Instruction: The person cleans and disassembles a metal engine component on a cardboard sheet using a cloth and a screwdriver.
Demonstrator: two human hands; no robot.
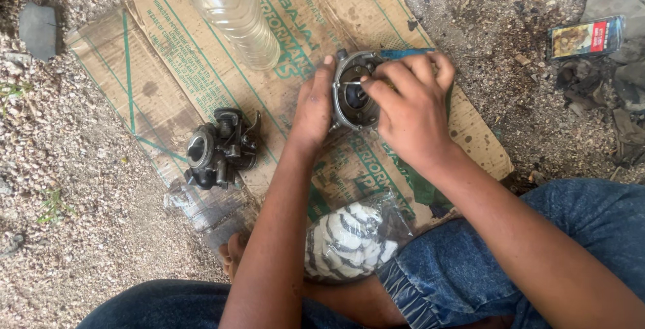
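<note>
Round metal engine part, grey with a dark hollow face, sits on a flattened cardboard sheet laid over gravel, slightly right of the picture's centre. Left hand grips the part's rim at its 9 o'clock side, thumb lying up along the edge. Right hand covers the part from 3 o'clock, fingers curled closed and fingertips pinching a thin metal pin over the hollow face. Carburettor, dark and greasy, lies on the cardboard at 8 o'clock from the part, well apart from both hands. Clear plastic bottle with a green cap lies at 11 o'clock. Bag of clear plastic holding striped cloth rests at 6 o'clock, beside the blue-jeaned knee.
</note>
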